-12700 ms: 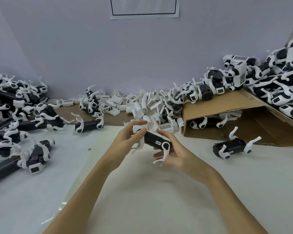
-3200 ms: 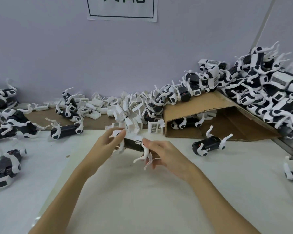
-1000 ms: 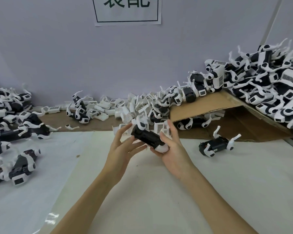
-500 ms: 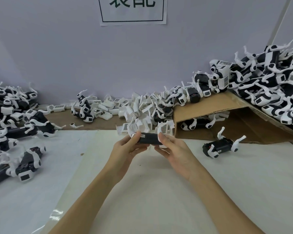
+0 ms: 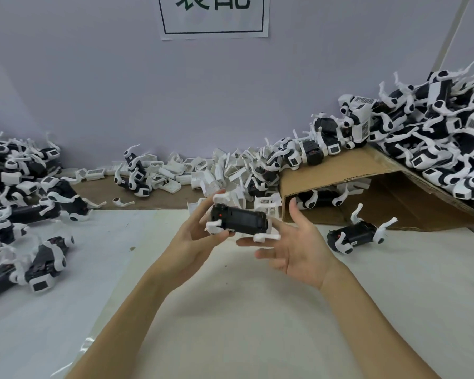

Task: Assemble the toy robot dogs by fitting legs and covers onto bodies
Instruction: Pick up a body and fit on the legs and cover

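Since half a second ago the right hand [image 5: 298, 247] has let go and now lies open, fingers spread, just under the toy dog body [image 5: 240, 220]. The left hand [image 5: 200, 233] grips this glossy black block with curved white legs, in front of the cardboard box [image 5: 340, 173].

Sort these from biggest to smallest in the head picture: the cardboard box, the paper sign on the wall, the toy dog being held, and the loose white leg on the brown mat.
1. cardboard box
2. paper sign, cut off at the top
3. toy dog
4. loose white leg
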Demonstrator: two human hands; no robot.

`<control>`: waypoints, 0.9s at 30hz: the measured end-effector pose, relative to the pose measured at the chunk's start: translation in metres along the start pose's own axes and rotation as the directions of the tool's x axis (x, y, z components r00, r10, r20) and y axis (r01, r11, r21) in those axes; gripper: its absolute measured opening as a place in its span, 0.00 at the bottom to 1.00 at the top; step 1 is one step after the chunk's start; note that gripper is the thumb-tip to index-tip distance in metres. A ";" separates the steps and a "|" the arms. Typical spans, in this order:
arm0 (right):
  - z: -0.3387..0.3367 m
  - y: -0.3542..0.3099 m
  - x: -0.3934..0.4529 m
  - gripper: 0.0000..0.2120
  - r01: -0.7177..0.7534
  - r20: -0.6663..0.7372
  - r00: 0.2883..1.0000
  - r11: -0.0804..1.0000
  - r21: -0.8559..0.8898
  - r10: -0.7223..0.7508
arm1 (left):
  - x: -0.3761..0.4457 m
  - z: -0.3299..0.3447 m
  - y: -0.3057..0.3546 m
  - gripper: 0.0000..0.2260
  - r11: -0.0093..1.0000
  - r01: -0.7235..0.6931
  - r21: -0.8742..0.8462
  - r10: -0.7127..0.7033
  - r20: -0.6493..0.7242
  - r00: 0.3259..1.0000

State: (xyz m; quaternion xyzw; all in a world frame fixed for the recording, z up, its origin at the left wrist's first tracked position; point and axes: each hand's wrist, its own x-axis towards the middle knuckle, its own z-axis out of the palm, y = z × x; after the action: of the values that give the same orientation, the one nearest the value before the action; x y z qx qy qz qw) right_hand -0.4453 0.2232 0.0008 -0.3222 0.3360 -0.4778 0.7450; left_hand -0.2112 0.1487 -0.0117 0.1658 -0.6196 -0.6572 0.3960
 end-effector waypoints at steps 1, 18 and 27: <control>-0.001 0.001 0.001 0.38 -0.003 -0.042 0.999 1.000 -0.024 0.002 | -0.001 -0.001 0.000 0.33 1.000 0.009 0.016 -0.009 0.036 0.999; 0.007 0.014 0.018 0.17 0.355 -0.253 0.868 0.891 -0.283 -0.426 | 0.005 0.010 -0.007 0.21 0.975 0.216 0.054 -0.197 -0.239 0.951; 0.008 0.017 0.015 0.23 0.383 -0.202 0.822 0.779 -0.497 -0.532 | 0.003 0.005 -0.004 0.23 0.992 0.115 0.048 -0.100 -0.243 0.965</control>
State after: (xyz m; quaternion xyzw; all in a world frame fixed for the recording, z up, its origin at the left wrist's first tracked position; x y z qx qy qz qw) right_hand -0.4254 0.2162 -0.0109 -0.4677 0.4640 -0.6062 0.4455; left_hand -0.2178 0.1500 -0.0135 0.2897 -0.5771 -0.6333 0.4265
